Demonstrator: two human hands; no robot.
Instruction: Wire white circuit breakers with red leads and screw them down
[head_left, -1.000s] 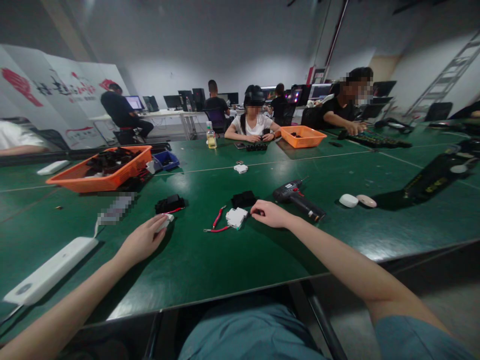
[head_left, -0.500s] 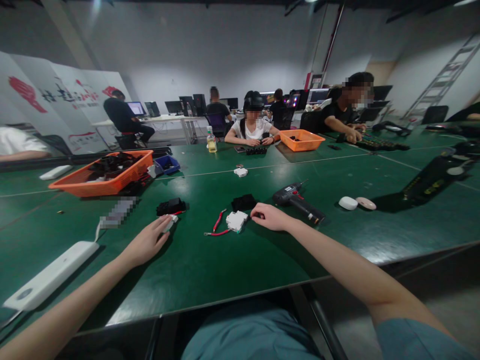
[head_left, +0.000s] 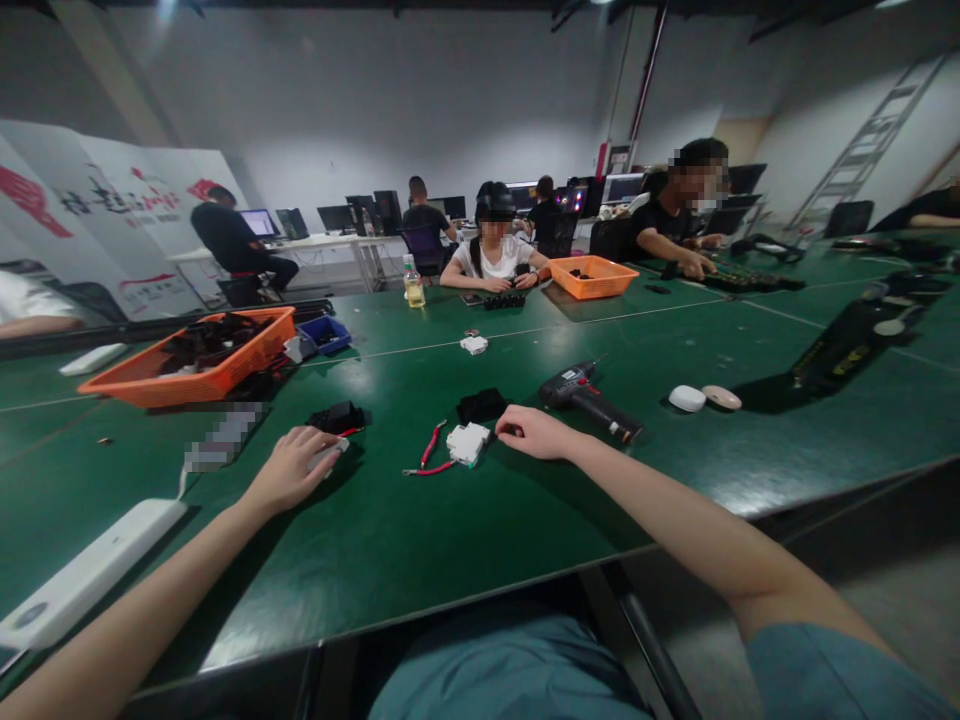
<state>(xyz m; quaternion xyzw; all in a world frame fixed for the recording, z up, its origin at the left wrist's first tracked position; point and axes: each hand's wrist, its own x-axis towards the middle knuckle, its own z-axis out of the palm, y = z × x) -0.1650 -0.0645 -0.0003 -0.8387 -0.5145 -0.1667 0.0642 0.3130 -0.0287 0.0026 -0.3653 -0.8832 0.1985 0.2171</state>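
My left hand [head_left: 289, 468] rests on the green table [head_left: 465, 530] with its fingers curled over a small white part [head_left: 328, 455] that has a red wire. Just beyond it lies a black part [head_left: 335, 416]. My right hand [head_left: 536, 433] lies on the table with fingers curled in a pinch, beside a white breaker-like block [head_left: 467, 442] with red wires [head_left: 427, 452]. What the right fingers hold cannot be made out. A black block [head_left: 482, 404] sits behind the white one. A black power drill [head_left: 589, 394] lies right of my right hand.
An orange basket [head_left: 187, 362] of black parts and a blue bin [head_left: 325, 334] stand at left. A long white box [head_left: 82, 573] lies near left. Two small oval objects [head_left: 701, 398] lie at right. Across the table sit people, another orange basket [head_left: 591, 277] and a bottle [head_left: 412, 284].
My left hand has curled further over the small white part. My right hand has hardly moved. The view has shifted slightly.
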